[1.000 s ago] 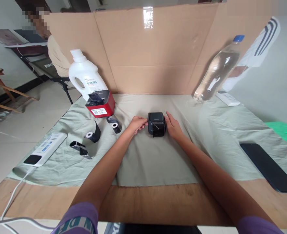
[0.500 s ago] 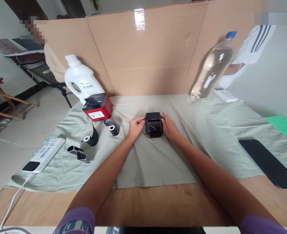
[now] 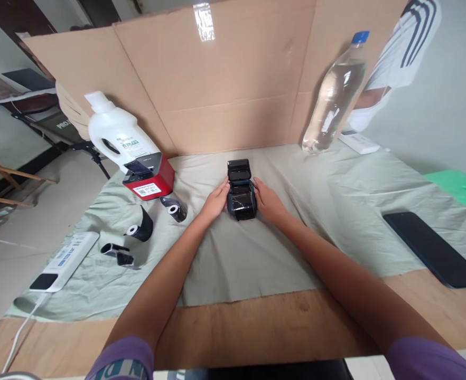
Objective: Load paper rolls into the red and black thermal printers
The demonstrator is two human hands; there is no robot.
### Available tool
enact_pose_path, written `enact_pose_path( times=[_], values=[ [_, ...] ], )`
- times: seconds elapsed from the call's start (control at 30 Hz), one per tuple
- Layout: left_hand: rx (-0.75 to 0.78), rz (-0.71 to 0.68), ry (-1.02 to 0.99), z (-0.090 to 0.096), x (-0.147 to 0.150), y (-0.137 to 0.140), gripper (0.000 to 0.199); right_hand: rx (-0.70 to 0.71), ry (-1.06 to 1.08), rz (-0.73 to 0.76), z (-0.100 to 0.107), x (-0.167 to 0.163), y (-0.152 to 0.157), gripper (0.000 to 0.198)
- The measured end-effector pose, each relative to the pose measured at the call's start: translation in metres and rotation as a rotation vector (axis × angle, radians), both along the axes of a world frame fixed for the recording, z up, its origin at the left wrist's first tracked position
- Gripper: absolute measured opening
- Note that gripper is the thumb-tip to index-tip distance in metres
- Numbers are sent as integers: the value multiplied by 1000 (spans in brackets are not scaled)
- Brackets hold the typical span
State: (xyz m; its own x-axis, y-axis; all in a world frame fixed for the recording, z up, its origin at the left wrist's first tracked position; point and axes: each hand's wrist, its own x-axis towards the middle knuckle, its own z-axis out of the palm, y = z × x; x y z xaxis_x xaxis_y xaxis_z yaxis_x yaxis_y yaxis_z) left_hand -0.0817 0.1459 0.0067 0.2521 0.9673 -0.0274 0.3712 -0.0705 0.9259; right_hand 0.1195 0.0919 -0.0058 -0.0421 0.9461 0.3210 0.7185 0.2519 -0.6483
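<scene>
A: Printer status?
B: Black portable printer (image 3: 241, 192) is mid-cloth (image 3: 236, 269). Lid (image 3: 239, 168) now stands up at the far end; half a second ago it was down flat.
A: Meaning?
B: My read: catch is released, so the bay (image 3: 240, 187) under it is reachable. Too dark in there to make out contents.
A: Hands?
B: Both grasping the printer. Left hand (image 3: 214, 201) is on its left side, right hand (image 3: 269, 199) on its right. Neither looks to be on the lid. Left fingers have spread along the side; half a second ago they were bunched near the far corner.
A: Anything on the front?
B: Glossy black strip (image 3: 244, 206) drapes over it. Same as in the earlier views.
A: Next out, left?
B: Small black roll (image 3: 180, 212), white core, nearest the left hand. Second black roll (image 3: 147, 226) beyond it, then a loose black curl (image 3: 125, 259). Red-and-black desktop printer (image 3: 159, 182) behind those, white detergent bottle (image 3: 116, 129) just behind that. None of it looks shifted; only the camera swung.
A: Right?
B: Dark phone (image 3: 433, 245), part on cloth, part on bare wood (image 3: 360, 311). Clear blue-capped bottle (image 3: 334, 105) by the cardboard screen (image 3: 233, 74).
</scene>
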Motion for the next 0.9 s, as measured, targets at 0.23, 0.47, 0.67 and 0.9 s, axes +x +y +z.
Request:
enact_pose_path(
  times=[0.23,0.47,0.67,0.9],
  values=[
    [209,77,213,6,6,-17,44,57,12,40,0,3,2,52],
    [224,72,174,0,2,-56,55,74,111,54,-4,5,5,52],
    [313,-1,191,-2,-5,-81,59,66,96,26,14,11,15,45],
    [306,-24,187,-1,-8,-77,62,-360,-440,179,62,-7,86,12]
  ],
)
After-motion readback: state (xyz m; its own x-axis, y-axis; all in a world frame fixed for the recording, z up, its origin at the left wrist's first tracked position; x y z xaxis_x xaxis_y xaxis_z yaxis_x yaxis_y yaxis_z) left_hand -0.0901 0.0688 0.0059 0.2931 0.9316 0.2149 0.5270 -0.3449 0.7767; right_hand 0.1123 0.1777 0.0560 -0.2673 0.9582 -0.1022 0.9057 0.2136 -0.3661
